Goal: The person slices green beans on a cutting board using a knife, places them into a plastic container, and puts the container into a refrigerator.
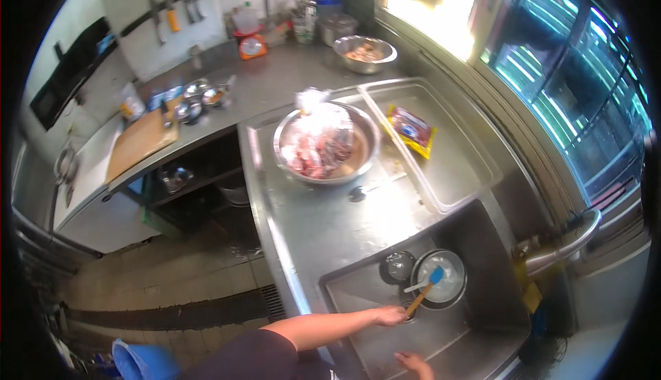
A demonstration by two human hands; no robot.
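Observation:
My left hand (391, 316) reaches over the sink (441, 345), closed round the wooden handle of a spatula (419, 298) with a blue head. The spatula's head is over a round metal bowl (456, 299) that stands in the sink with whitish, cloudy contents. A pale utensil handle (414, 288) crosses the bowl's left rim. Beside it sits a smaller round bowl or cup (398, 266). Lower down, my right hand (413, 363) is partly in view near the sink's front; its fingers look loosely apart, with nothing seen in them.
A large metal bowl (375, 153) on the steel counter contains bagged raw meat. Behind the sink, a shallow tray (475, 170) carries a red-and-yellow packet (412, 132). The faucet (568, 246) curves in from the right. Another food bowl (372, 67) stands at the back; a cutting board (141, 142) lies left.

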